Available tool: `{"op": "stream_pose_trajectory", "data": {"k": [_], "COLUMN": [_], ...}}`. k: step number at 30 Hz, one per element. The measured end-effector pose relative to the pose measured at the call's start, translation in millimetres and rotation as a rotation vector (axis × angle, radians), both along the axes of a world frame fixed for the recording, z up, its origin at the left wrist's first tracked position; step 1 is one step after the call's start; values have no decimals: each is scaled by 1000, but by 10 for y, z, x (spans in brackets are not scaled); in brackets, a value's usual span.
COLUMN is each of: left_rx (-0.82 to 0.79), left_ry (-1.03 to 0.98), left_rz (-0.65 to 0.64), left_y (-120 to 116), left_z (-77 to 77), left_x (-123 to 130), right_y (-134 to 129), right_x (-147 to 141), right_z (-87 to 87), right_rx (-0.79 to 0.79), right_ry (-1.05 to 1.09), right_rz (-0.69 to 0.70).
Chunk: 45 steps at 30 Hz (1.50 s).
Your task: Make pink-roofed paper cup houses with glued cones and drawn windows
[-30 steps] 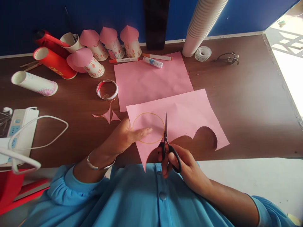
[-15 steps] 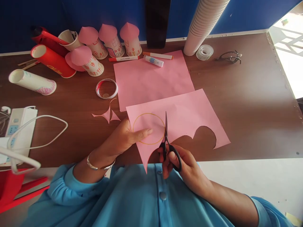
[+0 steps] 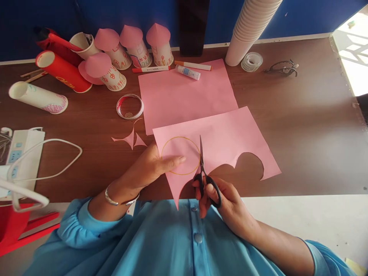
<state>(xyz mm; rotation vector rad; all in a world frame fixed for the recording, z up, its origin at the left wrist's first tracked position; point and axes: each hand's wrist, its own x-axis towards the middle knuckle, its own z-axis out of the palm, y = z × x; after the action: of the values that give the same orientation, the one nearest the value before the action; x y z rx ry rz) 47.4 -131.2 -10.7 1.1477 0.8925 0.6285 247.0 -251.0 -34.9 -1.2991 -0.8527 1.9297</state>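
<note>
My left hand (image 3: 156,163) pinches a sheet of pink paper (image 3: 221,136) near its left end, thumb on top and fingers hidden underneath. Under the thumb lies a circle drawn in yellow-brown line. Rounded pieces are cut out of the sheet's near edge. In my right hand (image 3: 220,193) are black-handled scissors (image 3: 202,165), fingers through the loops. Their blades point away from me, against the right side of the drawn circle, and look nearly closed. A second pink sheet (image 3: 186,96) lies flat on the table behind.
Paper cups with pink cone tops (image 3: 159,44) stand at the back. A glue stick (image 3: 188,73) and markers rest by the far sheet. A tape roll (image 3: 130,106) and paper scraps (image 3: 129,140) lie left. A cup stack (image 3: 247,34) stands back right; a power strip (image 3: 21,161) is far left.
The scissors' handles have spread very slightly while the blades stay at the circle's right edge. The left hand keeps the same grip; the view has shifted a little.
</note>
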Motion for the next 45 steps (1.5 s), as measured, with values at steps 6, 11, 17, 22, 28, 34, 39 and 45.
{"op": "stream_pose_trajectory", "data": {"k": [6,11,17,22,28,34,39,45], "left_rx": [-1,1,16,18,2,-41,-72,-58], "left_ry": [-1,45,66,78,106,34,-34,-67], "left_rz": [-10,9,7,16,32,1,-34,-42], "left_y": [14,20,12,-5,-4,37,50,66], "left_z": [2,39,40,42,51,11,-31,-48], "left_x": [-2,5,1,4,6,-30,-50,-50], "right_y": [-5,-8,-12,-7,11,16,6,-14], "right_x": [0,0,-1,-1,-4,11,25,28], "right_z": [-17,-20,-14,10,27,26,4,-4], "right_rx": [-22,-34,-43,-50,-50,-40,-32,-21], "right_ry": [25,49,63,65,57,37,24,29], "right_rz": [-11,-19,-21,-25,-28,-13,3,4]}}
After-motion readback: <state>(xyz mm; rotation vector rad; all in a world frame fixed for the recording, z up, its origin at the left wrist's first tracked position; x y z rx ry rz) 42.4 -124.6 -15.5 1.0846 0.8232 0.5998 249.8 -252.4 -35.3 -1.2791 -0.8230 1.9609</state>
